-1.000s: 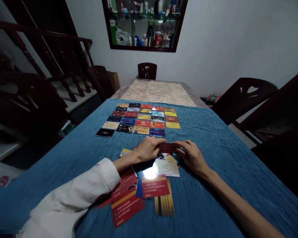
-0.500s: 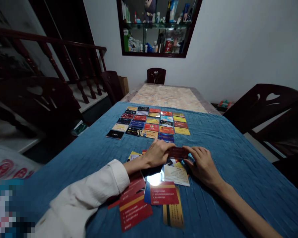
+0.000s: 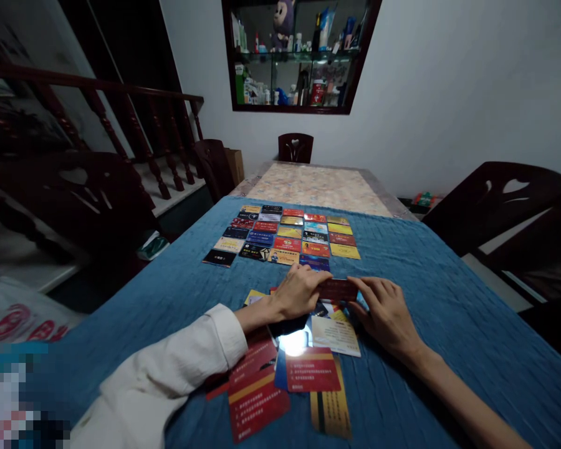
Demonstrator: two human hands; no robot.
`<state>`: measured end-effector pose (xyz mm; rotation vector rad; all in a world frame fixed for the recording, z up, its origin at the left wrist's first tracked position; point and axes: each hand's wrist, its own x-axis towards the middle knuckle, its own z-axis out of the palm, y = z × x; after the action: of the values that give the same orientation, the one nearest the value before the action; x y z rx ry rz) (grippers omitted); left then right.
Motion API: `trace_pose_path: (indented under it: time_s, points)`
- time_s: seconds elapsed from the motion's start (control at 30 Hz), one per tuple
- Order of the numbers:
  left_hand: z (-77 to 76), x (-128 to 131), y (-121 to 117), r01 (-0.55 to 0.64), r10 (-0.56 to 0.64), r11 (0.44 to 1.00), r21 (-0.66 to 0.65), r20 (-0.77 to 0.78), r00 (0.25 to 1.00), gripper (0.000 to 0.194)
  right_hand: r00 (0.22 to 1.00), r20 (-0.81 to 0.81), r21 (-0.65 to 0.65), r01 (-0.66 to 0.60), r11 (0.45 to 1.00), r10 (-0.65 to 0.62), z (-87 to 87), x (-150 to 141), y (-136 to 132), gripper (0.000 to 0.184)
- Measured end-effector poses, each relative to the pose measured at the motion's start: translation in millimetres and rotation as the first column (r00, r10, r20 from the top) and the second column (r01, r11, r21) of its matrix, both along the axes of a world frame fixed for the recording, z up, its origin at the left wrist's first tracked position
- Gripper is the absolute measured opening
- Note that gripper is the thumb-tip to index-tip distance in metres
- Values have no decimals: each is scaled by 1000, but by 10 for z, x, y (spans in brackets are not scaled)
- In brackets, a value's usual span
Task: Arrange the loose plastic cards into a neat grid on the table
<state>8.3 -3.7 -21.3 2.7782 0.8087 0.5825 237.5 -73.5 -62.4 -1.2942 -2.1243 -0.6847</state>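
Between my two hands is a dark red card [image 3: 337, 290], tilted up off the pile. My left hand [image 3: 299, 290], in a white sleeve, pinches its left end, and my right hand [image 3: 384, 307] pinches its right end. Below lies a loose, overlapping pile of cards: a cream card [image 3: 335, 335], a red card with a gold stripe [image 3: 313, 371], another red card [image 3: 258, 405] and a gold card [image 3: 330, 411]. Part of the pile is hidden under my left hand and forearm. Further back, several cards lie in neat rows, among them a dark blue card [image 3: 314, 262] closest to my hands.
A blue cloth [image 3: 430, 299] covers the near part of the table, with a patterned tabletop [image 3: 318, 184] beyond. Dark wooden chairs [image 3: 505, 206] stand around it. A white plastic bag [image 3: 19, 312] is at the left, and a glass-shelved cabinet [image 3: 292, 109] is set in the wall.
The whole scene sits slightly lower in view, as the camera has tipped a little. Both hands keep their hold on the dark red card, with hardly any movement.
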Motion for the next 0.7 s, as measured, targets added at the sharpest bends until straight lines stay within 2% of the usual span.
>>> trace_pose_path:
  time_s: [0.17,0.4,0.7]
  points:
    - [36,-13,-25,-13,15,997,73,-30,999,46,999,-51,19,15,1000,-14,54,2,-6,49]
    - [140,-71,-51,-31,41,983,181,-53,998,48,1000,-28,26,-10,1000,11,158,-49,31,53]
    - [158,-247,91,-50,89,931,362,-91,992,46,996,-4,24,-92,996,92,280,-203,265,50]
